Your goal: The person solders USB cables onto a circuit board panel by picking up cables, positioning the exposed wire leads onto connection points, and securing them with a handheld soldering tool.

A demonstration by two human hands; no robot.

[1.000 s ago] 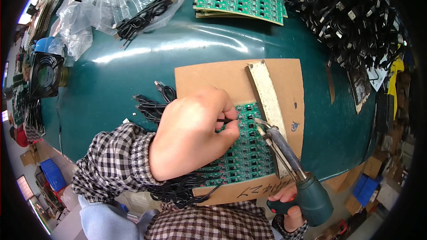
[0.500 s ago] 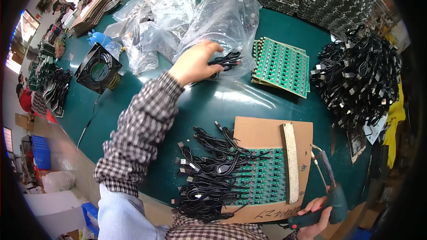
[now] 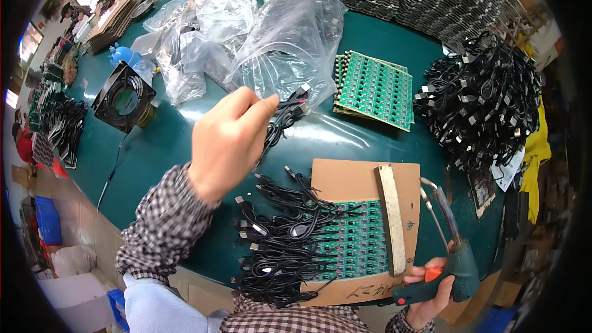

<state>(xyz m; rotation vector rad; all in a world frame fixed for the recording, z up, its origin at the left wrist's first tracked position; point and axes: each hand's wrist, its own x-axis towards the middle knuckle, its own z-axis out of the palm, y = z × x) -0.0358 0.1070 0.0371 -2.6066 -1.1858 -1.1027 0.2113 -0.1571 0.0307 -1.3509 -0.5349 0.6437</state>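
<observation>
The person wore a checked shirt in dark brown and white; its left sleeve (image 3: 163, 225) ended in a snug buttoned cuff. Both hands were bare: left hand (image 3: 227, 142), right hand (image 3: 431, 296). A pale blue garment (image 3: 154, 305) showed below.

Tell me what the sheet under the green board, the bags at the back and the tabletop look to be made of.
The sheet looks like plain brown cardboard: matte, with a cut edge. The bags appear to be thin clear plastic film, crinkled and glinting, contents showing through. The tabletop is dark green and glossy, reflecting window light; probably a painted or laminated surface, but the material beneath cannot be told.
</observation>
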